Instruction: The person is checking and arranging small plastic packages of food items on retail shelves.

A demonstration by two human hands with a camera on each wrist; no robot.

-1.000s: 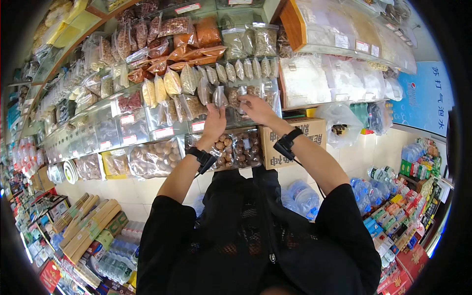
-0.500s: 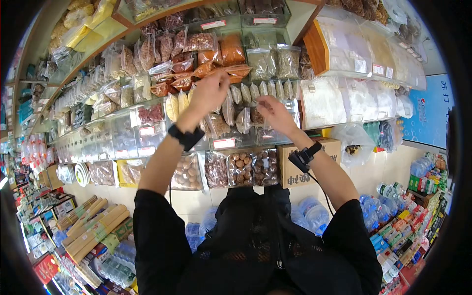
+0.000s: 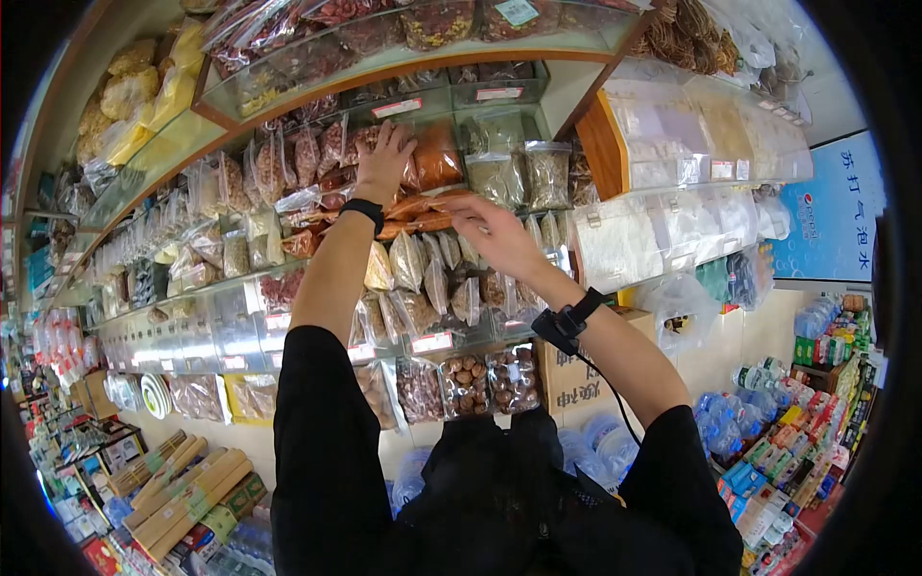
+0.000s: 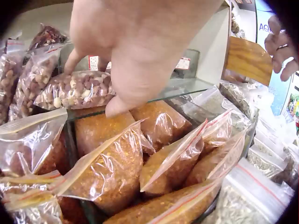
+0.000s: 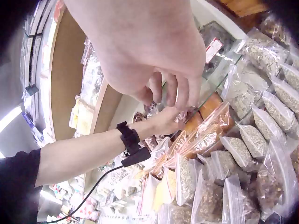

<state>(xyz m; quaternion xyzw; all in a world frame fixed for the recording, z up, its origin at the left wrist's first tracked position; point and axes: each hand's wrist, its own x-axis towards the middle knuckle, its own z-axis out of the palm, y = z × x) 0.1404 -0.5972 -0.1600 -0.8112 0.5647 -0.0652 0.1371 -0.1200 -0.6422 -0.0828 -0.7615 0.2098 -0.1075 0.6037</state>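
My left hand (image 3: 382, 173) lies over a clear bag of nuts (image 4: 74, 91) on an upper shelf step, fingers reaching across its top; their tips are partly hidden. In the left wrist view, the thumb is just above bags of orange powder (image 4: 110, 168). My right hand (image 3: 499, 240) hangs in the air right of the orange bags, fingers loosely bent, with nothing visible in them. Small zip bags of pale seeds (image 5: 236, 151) stand in a row below it in the right wrist view.
A glass shelf edge (image 3: 423, 65) arches above the left hand. To the right are a wooden side panel (image 3: 603, 144) and clear bins (image 3: 615, 235). A cardboard box (image 3: 576, 374) and water bottles (image 3: 615, 442) stand low in front.
My left hand has gone from the small bags up past the orange bags to the nuts. The right hand has left the small bags and risen too. The head view has shifted.
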